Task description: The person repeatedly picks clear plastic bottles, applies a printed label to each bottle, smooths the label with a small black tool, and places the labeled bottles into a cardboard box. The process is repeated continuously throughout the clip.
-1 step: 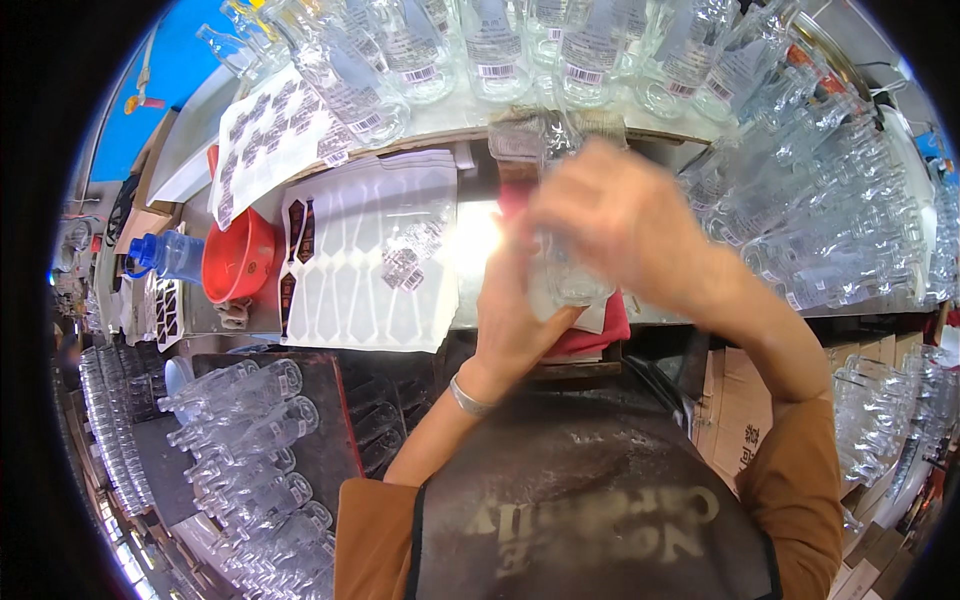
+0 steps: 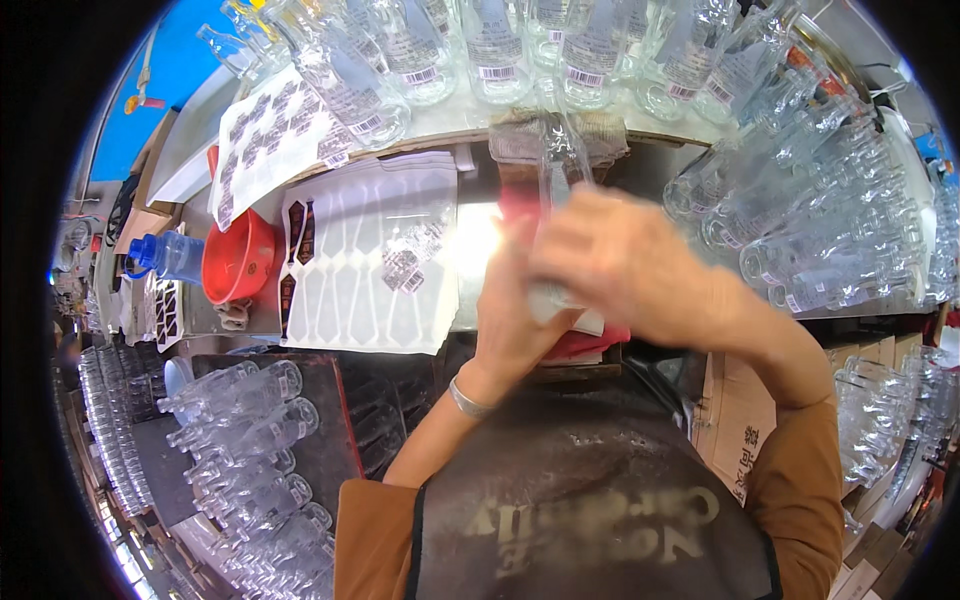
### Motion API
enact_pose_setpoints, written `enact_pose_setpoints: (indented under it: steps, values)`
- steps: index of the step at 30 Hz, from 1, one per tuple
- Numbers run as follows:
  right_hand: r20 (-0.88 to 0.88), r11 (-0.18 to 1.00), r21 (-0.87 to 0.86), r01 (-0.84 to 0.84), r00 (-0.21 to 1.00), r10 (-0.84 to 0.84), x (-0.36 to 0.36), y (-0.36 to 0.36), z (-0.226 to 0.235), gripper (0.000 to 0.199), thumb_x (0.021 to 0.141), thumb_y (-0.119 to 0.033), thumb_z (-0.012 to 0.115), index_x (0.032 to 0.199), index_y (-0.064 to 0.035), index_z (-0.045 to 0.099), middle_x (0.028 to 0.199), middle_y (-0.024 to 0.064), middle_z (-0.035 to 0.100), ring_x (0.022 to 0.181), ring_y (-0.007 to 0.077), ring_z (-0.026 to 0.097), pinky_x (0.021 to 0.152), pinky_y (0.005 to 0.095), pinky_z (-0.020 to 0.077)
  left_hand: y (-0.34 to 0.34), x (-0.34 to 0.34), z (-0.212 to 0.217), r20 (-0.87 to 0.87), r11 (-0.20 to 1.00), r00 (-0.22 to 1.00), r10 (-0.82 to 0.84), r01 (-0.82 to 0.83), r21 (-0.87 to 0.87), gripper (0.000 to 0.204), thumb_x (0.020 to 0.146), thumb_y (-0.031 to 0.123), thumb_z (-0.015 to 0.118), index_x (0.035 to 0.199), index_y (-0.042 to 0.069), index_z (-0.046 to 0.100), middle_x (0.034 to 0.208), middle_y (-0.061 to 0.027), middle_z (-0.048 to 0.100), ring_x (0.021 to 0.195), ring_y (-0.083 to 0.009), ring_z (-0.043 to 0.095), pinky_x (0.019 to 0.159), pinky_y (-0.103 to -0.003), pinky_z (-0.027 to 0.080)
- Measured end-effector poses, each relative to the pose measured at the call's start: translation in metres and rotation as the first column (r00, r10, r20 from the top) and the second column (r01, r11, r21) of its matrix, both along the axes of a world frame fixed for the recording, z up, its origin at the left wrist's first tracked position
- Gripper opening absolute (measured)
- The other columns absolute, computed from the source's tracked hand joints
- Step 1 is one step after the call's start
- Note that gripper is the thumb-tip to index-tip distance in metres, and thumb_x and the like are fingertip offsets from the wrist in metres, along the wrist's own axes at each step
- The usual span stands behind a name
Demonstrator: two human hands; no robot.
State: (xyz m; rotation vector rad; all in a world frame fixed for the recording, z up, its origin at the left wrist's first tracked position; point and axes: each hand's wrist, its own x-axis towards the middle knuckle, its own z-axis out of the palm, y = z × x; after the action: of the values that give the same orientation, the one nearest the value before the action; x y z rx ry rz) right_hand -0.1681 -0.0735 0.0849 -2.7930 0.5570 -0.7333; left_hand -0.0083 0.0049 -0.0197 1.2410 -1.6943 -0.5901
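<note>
A clear glass bottle (image 2: 563, 160) lies in front of me, its neck pointing away over a folded, worn cloth pad (image 2: 606, 136) at the shelf edge. My left hand (image 2: 508, 312) holds the bottle from the left, thumb near its base end. Across the bottle's body lies my right hand (image 2: 632, 258), palm down and smeared by motion, so its fingers cannot be made out. Most of the body is hidden beneath it. Red cloth (image 2: 592, 343) shows under the bottle's near end.
Label sheets (image 2: 365, 260) lie left of my hands, beside a red bowl (image 2: 238, 256) and a blue-capped plastic bottle (image 2: 178, 256). Labelled glass bottles (image 2: 495, 55) stand along the raised shelf. More bottles (image 2: 840, 210) lie stacked at right, and others (image 2: 255, 430) at lower left.
My right hand has slid toward me along the bottle, uncovering more of the neck. The left hand stays in about the same place.
</note>
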Motion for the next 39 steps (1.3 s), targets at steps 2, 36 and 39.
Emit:
enact_pose_setpoints:
  steps: [2, 36, 39]
  values:
    - [-0.010, 0.983, 0.184, 0.011, 1.000, -0.010, -0.003, 0.005, -0.003, 0.012, 0.077, -0.013, 0.069, 0.087, -0.0079, 0.066, 0.085, 0.0081, 0.064, 0.090, 0.0299, 0.065, 0.071, 0.0395, 0.0553, 0.003, 0.000, -0.001, -0.029, 1.000, 1.000, -0.003, 0.003, 0.010, 0.126, 0.069, 0.009, 0.087, 0.157, -0.004, -0.003, 0.144, -0.0213, 0.049, 0.109, -0.0290, 0.061, 0.092, -0.038, 0.051]
    - [0.336, 0.864, 0.430, 0.261, 0.842, -0.422, -0.052, -0.008, -0.059, 0.026, 0.089, -0.012, 0.069, 0.113, -0.0010, 0.067, 0.096, 0.0135, 0.071, 0.083, 0.0233, 0.069, 0.076, 0.0338, 0.0542, 0.001, 0.021, -0.009, -0.147, 0.950, 0.979, -0.140, 0.175, 0.257, 0.088, 0.081, 0.009, 0.075, 0.155, -0.002, 0.029, 0.154, -0.0171, 0.042, 0.139, -0.0255, 0.044, 0.115, -0.038, 0.034]
    - [0.349, 0.709, 0.621, 0.333, 0.693, -0.631, -0.055, -0.034, -0.054, 0.028, 0.096, -0.017, 0.067, 0.119, -0.0010, 0.065, 0.100, 0.0083, 0.072, 0.089, 0.0097, 0.064, 0.081, 0.0281, 0.0525, 0.002, 0.020, -0.010, -0.165, 0.947, 0.979, -0.124, 0.166, 0.275, 0.088, 0.081, 0.009, 0.075, 0.155, -0.002, 0.029, 0.153, -0.0165, 0.043, 0.138, -0.0249, 0.044, 0.115, -0.038, 0.034]
